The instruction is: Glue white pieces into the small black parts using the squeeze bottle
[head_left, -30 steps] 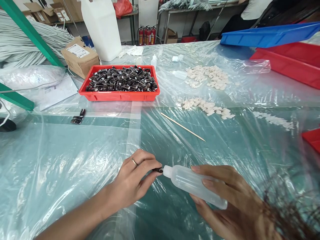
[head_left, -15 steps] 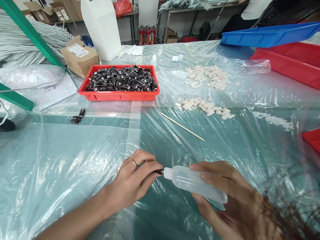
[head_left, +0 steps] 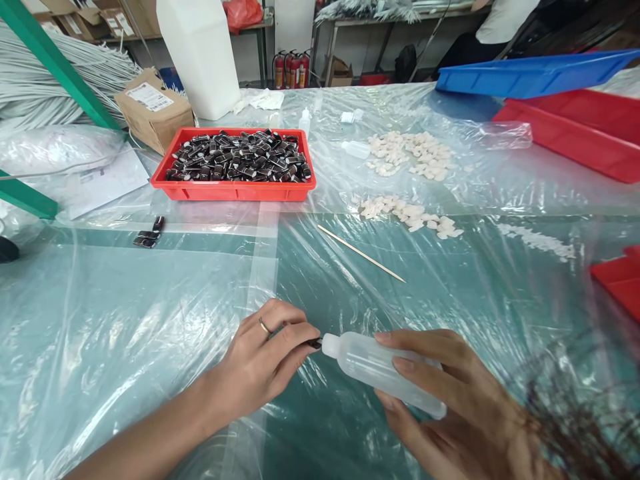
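My left hand (head_left: 263, 363) pinches a small dark piece (head_left: 314, 343) against the plastic-covered table (head_left: 150, 313); a ring is on one finger. My right hand (head_left: 450, 407) is wrapped round a clear squeeze bottle (head_left: 380, 370), lying nearly flat, its white nozzle touching the dark piece. A thin wooden stick (head_left: 361, 253) lies on the sheet just beyond both hands.
A red tray (head_left: 233, 190) full of dark pieces stands at the back. Two loose dark pieces (head_left: 147, 235) lie to its left. White pieces (head_left: 407, 215) are heaped at the right. Red bins (head_left: 575, 133), a blue bin (head_left: 525, 73), a cardboard box (head_left: 153, 110) and a white jug (head_left: 200, 57) stand farther back.
Both hands stay together with the nozzle at the dark piece. The view has shifted slightly, nothing else differs.
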`<action>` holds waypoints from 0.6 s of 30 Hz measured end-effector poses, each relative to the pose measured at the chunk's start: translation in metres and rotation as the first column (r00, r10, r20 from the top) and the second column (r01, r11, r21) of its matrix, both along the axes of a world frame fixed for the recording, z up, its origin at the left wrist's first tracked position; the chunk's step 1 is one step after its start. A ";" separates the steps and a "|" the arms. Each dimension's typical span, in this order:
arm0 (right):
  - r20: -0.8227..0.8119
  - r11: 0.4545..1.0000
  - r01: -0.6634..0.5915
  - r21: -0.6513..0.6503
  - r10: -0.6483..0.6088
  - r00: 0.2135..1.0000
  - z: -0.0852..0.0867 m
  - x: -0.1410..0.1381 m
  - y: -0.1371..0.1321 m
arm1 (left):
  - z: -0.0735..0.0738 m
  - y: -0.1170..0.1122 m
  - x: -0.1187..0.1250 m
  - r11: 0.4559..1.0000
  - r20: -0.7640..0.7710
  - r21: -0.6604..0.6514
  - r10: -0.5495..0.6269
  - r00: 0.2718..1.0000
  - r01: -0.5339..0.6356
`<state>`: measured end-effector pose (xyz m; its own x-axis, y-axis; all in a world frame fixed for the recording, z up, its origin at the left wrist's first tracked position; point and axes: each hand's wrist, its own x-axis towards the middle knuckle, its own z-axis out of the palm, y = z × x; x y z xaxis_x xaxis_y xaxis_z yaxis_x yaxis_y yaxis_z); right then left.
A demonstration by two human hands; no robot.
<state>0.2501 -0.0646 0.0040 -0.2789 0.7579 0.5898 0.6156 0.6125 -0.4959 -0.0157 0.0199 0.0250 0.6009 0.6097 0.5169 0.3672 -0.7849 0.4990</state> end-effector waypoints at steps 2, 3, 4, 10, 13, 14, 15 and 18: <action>-0.105 0.997 0.020 -0.069 -0.027 0.994 0.003 -0.003 0.002 | 0.000 -0.001 0.000 1.000 -0.003 -0.004 0.002 1.000 -0.002; -0.186 0.992 0.027 -0.121 -0.049 0.981 0.004 -0.005 0.003 | 0.000 -0.001 0.000 1.000 0.000 -0.008 0.009 1.000 -0.009; -0.279 0.983 0.027 -0.181 -0.078 0.957 0.004 -0.006 0.004 | 0.000 -0.001 0.000 1.000 0.003 -0.015 0.018 1.000 -0.018; -0.745 0.851 -0.219 -0.477 -0.260 0.614 -0.005 -0.001 0.026 | -0.006 -0.003 0.000 0.999 0.010 -0.023 0.041 0.999 -0.041; -0.756 0.781 -0.298 -0.548 -0.310 0.577 -0.015 0.002 0.040 | -0.006 -0.003 0.000 0.999 0.006 -0.044 0.019 1.000 -0.018; -0.722 0.766 -0.290 -0.574 -0.306 0.620 -0.019 0.002 0.044 | -0.006 -0.003 -0.001 0.999 0.003 -0.046 0.018 1.000 -0.018; -0.681 0.756 -0.271 -0.596 -0.297 0.669 -0.023 0.001 0.047 | -0.007 -0.002 -0.001 0.999 0.004 -0.044 0.025 1.000 -0.025; -0.483 0.784 -0.145 -0.603 -0.214 0.849 -0.034 -0.006 0.054 | -0.012 0.002 -0.004 0.996 0.023 -0.048 0.076 0.997 -0.074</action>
